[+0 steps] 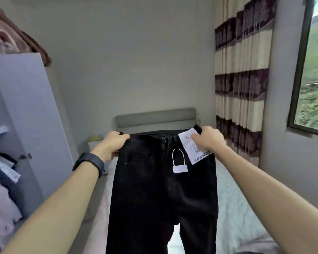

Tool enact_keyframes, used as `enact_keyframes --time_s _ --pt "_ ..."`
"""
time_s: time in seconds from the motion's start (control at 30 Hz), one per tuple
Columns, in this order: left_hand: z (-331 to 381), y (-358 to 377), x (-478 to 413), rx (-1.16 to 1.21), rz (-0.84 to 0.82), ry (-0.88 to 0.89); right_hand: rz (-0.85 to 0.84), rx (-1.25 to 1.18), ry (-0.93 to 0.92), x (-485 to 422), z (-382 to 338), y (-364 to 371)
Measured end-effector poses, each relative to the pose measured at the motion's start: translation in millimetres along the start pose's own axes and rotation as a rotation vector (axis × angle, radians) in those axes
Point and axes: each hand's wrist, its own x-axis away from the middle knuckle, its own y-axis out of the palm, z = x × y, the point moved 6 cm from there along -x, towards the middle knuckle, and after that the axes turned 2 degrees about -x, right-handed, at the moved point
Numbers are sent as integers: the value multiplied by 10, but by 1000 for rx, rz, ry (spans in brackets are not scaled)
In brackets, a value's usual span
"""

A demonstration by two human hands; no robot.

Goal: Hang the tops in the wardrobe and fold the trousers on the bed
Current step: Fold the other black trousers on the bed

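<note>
the black trousers (154,198) hang upright, front facing, spread flat by the waistband between the left hand (114,143) and the right hand (209,141), each gripping a top corner; both legs drop straight below the hands. a white paper label (191,145) sits at the right hand, and a small looped white tag (180,168) dangles between the hands. the bed (237,208) lies beneath them; the open wardrobe (26,116) stands left of the left hand.

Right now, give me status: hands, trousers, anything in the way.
Left hand, right hand: each gripping the waistband. Black trousers held up, legs hanging, unfolded, over the bed. Paper label pinned by right hand; nothing seen in the way.
</note>
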Motion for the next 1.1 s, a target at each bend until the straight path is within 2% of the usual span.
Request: enact_keyframes --time_s 0.13,0.27,0.33,0.4,0.5,0.83,0.93,1.03,1.1 --pt "-815 430 321 316 -30 -257 -10 -17 33 505 127 572" --pt "-1297 747 474 542 20 -354 -31 -139 62 901 128 1077" --pt "-1445 896 581 588 53 -352 -32 -211 19 1107 42 1324" --pt "-1523 1015 713 607 44 -304 -47 -272 -69 1346 -108 1566" --pt "-1541 1118 886 630 -57 -179 -88 -391 -169 1601 -277 1823" --pt "-1361 817 919 535 -344 86 -209 -654 -249 1812 -398 1815" --pt "-1287 696 839 405 -304 154 -306 -711 -297 1844 -466 1775" --pt "-1234 534 750 246 -211 197 -515 -789 -255 1837 -402 1772" --pt "-1210 474 746 185 -235 226 -401 -811 -166 1755 -270 1661"
